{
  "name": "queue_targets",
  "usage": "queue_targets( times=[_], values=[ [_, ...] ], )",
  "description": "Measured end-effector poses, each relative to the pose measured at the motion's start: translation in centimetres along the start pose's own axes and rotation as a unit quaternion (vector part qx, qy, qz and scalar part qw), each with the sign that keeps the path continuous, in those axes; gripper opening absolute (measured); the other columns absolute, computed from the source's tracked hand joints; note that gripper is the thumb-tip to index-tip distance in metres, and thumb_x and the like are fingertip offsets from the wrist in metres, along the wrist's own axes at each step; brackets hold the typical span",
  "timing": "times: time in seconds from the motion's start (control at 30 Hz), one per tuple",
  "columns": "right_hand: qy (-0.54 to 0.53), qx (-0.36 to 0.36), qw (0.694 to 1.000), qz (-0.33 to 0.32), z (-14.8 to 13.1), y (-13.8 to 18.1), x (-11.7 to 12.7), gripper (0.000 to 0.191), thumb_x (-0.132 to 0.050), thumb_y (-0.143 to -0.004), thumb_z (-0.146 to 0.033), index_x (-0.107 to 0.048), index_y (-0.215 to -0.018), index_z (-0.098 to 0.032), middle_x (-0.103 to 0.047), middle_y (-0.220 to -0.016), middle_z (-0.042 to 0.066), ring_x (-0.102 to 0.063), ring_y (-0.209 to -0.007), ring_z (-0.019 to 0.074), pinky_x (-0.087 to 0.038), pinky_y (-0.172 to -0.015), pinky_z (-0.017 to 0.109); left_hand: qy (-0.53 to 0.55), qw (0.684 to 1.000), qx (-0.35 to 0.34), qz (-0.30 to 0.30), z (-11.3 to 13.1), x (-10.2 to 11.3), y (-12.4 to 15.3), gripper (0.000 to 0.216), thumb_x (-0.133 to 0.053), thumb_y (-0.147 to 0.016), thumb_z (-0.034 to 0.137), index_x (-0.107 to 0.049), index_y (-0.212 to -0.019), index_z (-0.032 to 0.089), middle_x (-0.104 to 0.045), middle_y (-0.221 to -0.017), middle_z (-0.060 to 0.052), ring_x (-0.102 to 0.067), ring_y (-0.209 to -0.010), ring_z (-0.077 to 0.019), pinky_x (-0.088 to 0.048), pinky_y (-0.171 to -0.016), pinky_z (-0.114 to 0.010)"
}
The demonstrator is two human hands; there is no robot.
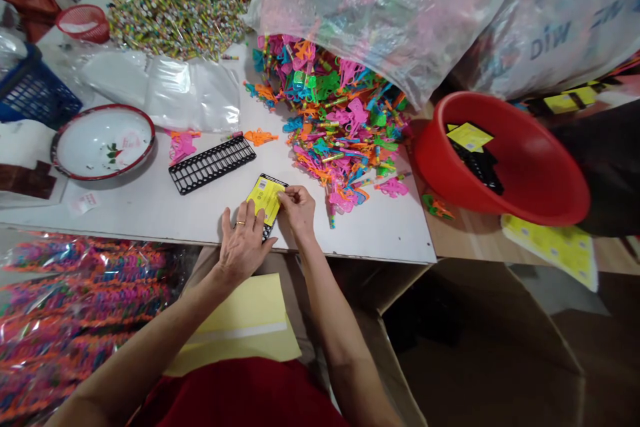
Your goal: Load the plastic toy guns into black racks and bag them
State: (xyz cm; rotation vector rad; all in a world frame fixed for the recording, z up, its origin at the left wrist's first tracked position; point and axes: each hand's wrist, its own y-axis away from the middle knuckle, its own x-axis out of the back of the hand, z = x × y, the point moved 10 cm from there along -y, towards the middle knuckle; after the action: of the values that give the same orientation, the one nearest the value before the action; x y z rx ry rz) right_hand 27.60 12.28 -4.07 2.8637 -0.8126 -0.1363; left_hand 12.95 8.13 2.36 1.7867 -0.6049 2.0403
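My left hand lies flat with spread fingers on the near end of a black plastic tray that lies on the white table. A yellow label covers most of that tray. My right hand pinches the label's right edge with thumb and fingers. A second black slotted tray lies bare just to the left. A large heap of small coloured plastic toys spreads to the right of my hands.
A red basin at the right holds labelled black trays. Yellow label sheets lie beside it. A white enamel bowl, clear bags, a heap of coloured sticks and a blue basket stand left. Big plastic sacks loom behind.
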Motion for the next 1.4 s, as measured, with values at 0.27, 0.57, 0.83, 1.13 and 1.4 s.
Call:
queue_targets(
  times=[0.27,0.57,0.83,1.13,1.4],
  values=[
    [0.005,-0.013,1.0,0.004,-0.5,0.1,-0.1,0.023,-0.069,-0.061,-0.036,-0.059,-0.076,-0.02,-0.059,-0.065,-0.004,-0.055,-0.062,0.0131,-0.047,-0.06,0.027,0.001,1.0,-0.005,-0.01,0.2,-0.5,0.1,0.056,-0.047,-0.093,0.042,-0.05,-0.134,0.005,-0.043,-0.145,-0.028,-0.038,-0.136,-0.0405,-0.02,-0.11,-0.068],
    [-0.02,-0.033,0.999,0.003,0.3,-0.4,0.0,0.026,-0.07,-0.059,-0.038,-0.058,-0.075,-0.021,-0.059,-0.063,-0.004,-0.054,-0.059,0.0125,-0.048,-0.057,0.027,0.004,1.0,-0.007,-0.016,0.7,-0.8,0.7,0.054,-0.049,-0.091,0.04,-0.051,-0.137,0.01,-0.043,-0.146,-0.025,-0.038,-0.135,-0.0399,-0.022,-0.109,-0.068],
    [-0.049,-0.048,0.997,0.02,0.4,-0.5,0.6,0.029,-0.072,-0.055,-0.039,-0.057,-0.072,-0.021,-0.055,-0.056,-0.007,-0.05,-0.053,0.0112,-0.046,-0.053,0.027,-0.003,1.0,-0.007,-0.025,0.3,-1.5,0.9,0.054,-0.053,-0.09,0.042,-0.05,-0.139,0.018,-0.043,-0.145,-0.024,-0.043,-0.13,-0.0424,-0.04,-0.099,-0.058],
    [-0.066,-0.042,0.996,0.035,0.7,-0.7,0.8,0.029,-0.072,-0.057,-0.039,-0.056,-0.073,-0.02,-0.058,-0.057,-0.005,-0.054,-0.054,0.0125,-0.046,-0.054,0.027,0.01,0.999,-0.029,-0.009,0.3,-1.1,0.8,0.056,-0.061,-0.086,0.04,-0.052,-0.136,0.015,-0.051,-0.132,-0.024,-0.045,-0.127,-0.0419,-0.042,-0.101,-0.052],
    [-0.022,-0.018,0.998,0.05,0.4,-0.7,1.0,0.028,-0.071,-0.057,-0.038,-0.058,-0.074,-0.019,-0.056,-0.057,-0.006,-0.051,-0.055,0.0112,-0.044,-0.054,0.025,0.005,1.0,-0.027,-0.002,0.4,-1.1,0.8,0.052,-0.065,-0.084,0.038,-0.057,-0.129,0.013,-0.054,-0.13,-0.022,-0.046,-0.126,-0.0403,-0.042,-0.101,-0.051]
  ],
)
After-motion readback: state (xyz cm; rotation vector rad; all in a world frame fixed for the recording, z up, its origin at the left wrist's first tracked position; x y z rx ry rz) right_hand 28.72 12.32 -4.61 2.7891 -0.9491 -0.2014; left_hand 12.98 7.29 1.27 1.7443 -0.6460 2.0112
